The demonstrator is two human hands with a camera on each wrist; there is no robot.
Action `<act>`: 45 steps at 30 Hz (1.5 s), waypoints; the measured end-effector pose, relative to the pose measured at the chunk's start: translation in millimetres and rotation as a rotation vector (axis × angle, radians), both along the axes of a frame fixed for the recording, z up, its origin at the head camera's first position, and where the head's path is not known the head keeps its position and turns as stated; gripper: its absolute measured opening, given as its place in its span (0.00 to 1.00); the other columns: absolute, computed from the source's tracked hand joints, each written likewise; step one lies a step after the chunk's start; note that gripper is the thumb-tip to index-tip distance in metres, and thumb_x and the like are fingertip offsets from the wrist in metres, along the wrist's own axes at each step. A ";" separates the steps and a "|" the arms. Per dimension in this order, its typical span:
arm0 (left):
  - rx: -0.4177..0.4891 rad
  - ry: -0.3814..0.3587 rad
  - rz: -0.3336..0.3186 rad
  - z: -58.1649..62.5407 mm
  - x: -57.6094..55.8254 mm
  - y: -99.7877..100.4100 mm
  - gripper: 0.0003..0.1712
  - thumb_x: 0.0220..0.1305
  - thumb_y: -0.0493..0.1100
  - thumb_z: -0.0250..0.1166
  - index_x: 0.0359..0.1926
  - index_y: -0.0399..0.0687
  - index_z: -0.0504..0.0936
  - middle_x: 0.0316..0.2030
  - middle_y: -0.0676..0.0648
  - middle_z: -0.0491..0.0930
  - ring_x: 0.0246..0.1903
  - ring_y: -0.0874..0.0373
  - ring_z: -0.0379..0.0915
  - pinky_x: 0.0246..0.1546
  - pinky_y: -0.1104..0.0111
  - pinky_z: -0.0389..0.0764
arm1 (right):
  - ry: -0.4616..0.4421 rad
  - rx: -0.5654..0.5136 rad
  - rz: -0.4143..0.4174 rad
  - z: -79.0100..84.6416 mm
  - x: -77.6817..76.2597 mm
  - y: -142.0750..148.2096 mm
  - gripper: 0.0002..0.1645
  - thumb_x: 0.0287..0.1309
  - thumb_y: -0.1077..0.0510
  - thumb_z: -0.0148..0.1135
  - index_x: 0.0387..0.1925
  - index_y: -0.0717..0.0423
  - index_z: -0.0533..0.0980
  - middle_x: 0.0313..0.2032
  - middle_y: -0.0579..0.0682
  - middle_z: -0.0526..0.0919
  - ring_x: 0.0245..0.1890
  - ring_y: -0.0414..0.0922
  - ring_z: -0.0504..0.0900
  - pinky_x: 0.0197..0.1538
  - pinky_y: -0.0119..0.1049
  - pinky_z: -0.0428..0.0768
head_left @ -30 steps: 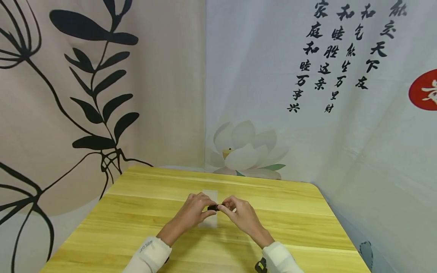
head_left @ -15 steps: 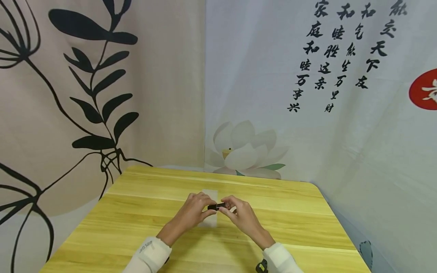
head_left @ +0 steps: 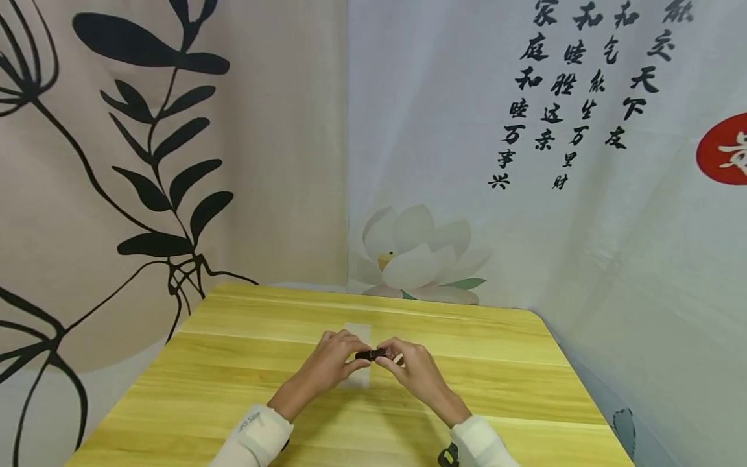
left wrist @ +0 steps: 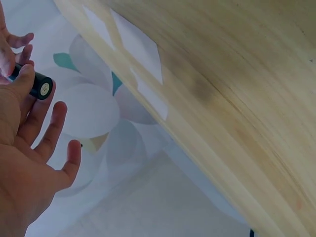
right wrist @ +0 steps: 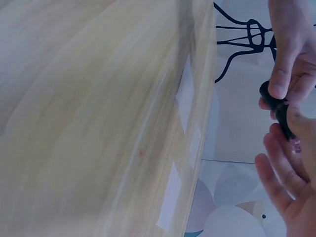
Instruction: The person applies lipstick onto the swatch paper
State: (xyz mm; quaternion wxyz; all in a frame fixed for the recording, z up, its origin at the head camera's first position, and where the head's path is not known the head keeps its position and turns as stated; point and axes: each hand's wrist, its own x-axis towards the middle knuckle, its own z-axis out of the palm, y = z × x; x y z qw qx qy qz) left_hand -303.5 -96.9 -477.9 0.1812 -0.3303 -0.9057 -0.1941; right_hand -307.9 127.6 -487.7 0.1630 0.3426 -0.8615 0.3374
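Both hands hold a small dark tube, apparently a lipstick [head_left: 371, 355], level above the table. My left hand [head_left: 331, 358] pinches its black left end between thumb and fingers; a round pale label shows on the end of the lipstick [left wrist: 42, 88] in the left wrist view. My right hand [head_left: 417, 371] pinches the other end, thumb along its side. In the right wrist view, the lipstick [right wrist: 282, 117] has a seam near its middle and a pinkish, glassy-looking tip, partly covered by the fingers.
A pale rectangular sheet [head_left: 358, 334] lies on the wooden table [head_left: 490, 363] beneath and behind the hands. Printed cloth hangings [head_left: 432, 162] stand close behind the table's far edge. A dark device [head_left: 448, 455] is strapped below the right sleeve.
My right fingers have shifted slightly rightward along the lipstick, so more of its dark middle shows than a second ago. My left hand keeps its grip. The head view has tilted a little.
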 end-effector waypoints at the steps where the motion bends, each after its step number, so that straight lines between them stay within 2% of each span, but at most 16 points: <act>1: 0.001 -0.007 -0.004 0.5 0.0 0.1 0.17 0.61 0.55 0.64 0.48 0.58 0.84 0.42 0.60 0.82 0.45 0.64 0.73 0.51 0.54 0.69 | 0.013 0.000 0.001 -0.7 -0.2 0.8 0.13 0.61 0.51 0.63 0.47 0.49 0.79 0.31 0.38 0.82 0.28 0.33 0.80 0.30 0.23 0.78; 7: -0.001 -0.031 -0.024 3.4 0.3 1.0 0.16 0.62 0.53 0.64 0.50 0.58 0.84 0.43 0.61 0.82 0.47 0.63 0.72 0.50 0.55 0.68 | 0.088 -0.004 0.010 -3.5 -0.9 4.1 0.14 0.61 0.51 0.63 0.47 0.49 0.79 0.32 0.40 0.83 0.29 0.33 0.80 0.31 0.22 0.78; 11: -0.001 -0.019 -0.022 4.2 0.8 1.8 0.15 0.62 0.53 0.65 0.49 0.58 0.84 0.43 0.61 0.82 0.47 0.63 0.72 0.50 0.55 0.68 | 0.087 -0.004 -0.016 -3.8 0.1 4.9 0.14 0.61 0.49 0.63 0.46 0.47 0.79 0.31 0.37 0.82 0.27 0.32 0.80 0.30 0.22 0.77; 17: -0.004 0.041 -0.008 2.1 -0.4 2.2 0.17 0.62 0.57 0.63 0.48 0.58 0.84 0.42 0.61 0.81 0.47 0.65 0.71 0.51 0.57 0.68 | 0.063 -0.005 -0.044 -4.1 1.3 5.4 0.14 0.61 0.47 0.61 0.47 0.46 0.79 0.31 0.37 0.82 0.27 0.32 0.80 0.30 0.23 0.77; 22: 0.025 0.090 -0.020 3.3 -1.0 3.3 0.13 0.60 0.50 0.68 0.46 0.57 0.85 0.41 0.61 0.82 0.46 0.64 0.71 0.50 0.56 0.69 | 0.068 -0.027 -0.019 -2.7 0.6 5.2 0.15 0.62 0.49 0.62 0.48 0.48 0.79 0.34 0.38 0.83 0.30 0.33 0.80 0.31 0.24 0.78; 28: -0.001 0.043 -0.051 6.3 0.7 1.6 0.14 0.63 0.51 0.64 0.49 0.58 0.84 0.43 0.62 0.81 0.47 0.65 0.71 0.51 0.55 0.68 | 0.055 -0.044 0.060 -3.5 -0.1 6.4 0.15 0.62 0.54 0.62 0.51 0.47 0.77 0.42 0.41 0.83 0.38 0.33 0.81 0.37 0.25 0.79; 32: 0.006 0.026 -0.053 5.7 1.6 0.3 0.15 0.63 0.51 0.64 0.49 0.57 0.84 0.43 0.61 0.82 0.47 0.64 0.72 0.51 0.55 0.68 | 0.043 -0.039 0.052 -4.8 0.2 6.8 0.15 0.63 0.52 0.62 0.50 0.48 0.77 0.41 0.39 0.83 0.37 0.32 0.81 0.36 0.25 0.79; 36: 0.023 0.054 -0.039 2.5 1.0 -0.6 0.14 0.61 0.52 0.66 0.47 0.58 0.84 0.42 0.61 0.82 0.46 0.65 0.71 0.51 0.58 0.68 | 0.039 -0.042 0.035 -6.5 -0.1 5.8 0.16 0.63 0.50 0.61 0.49 0.52 0.79 0.38 0.40 0.84 0.34 0.32 0.81 0.35 0.25 0.79; 40: 0.030 0.066 -0.049 1.5 0.1 -1.9 0.14 0.61 0.52 0.66 0.47 0.57 0.84 0.42 0.61 0.82 0.46 0.65 0.71 0.51 0.57 0.68 | 0.025 -0.062 0.046 -6.1 -0.5 5.7 0.15 0.62 0.51 0.62 0.49 0.51 0.79 0.39 0.41 0.84 0.35 0.34 0.81 0.35 0.25 0.80; 45: 0.018 0.019 -0.043 2.1 -0.7 -6.6 0.14 0.63 0.52 0.64 0.49 0.58 0.84 0.43 0.62 0.81 0.46 0.64 0.71 0.51 0.55 0.68 | 0.036 -0.091 0.068 -2.2 -0.4 10.7 0.15 0.60 0.54 0.64 0.50 0.47 0.78 0.42 0.41 0.83 0.36 0.37 0.82 0.37 0.28 0.81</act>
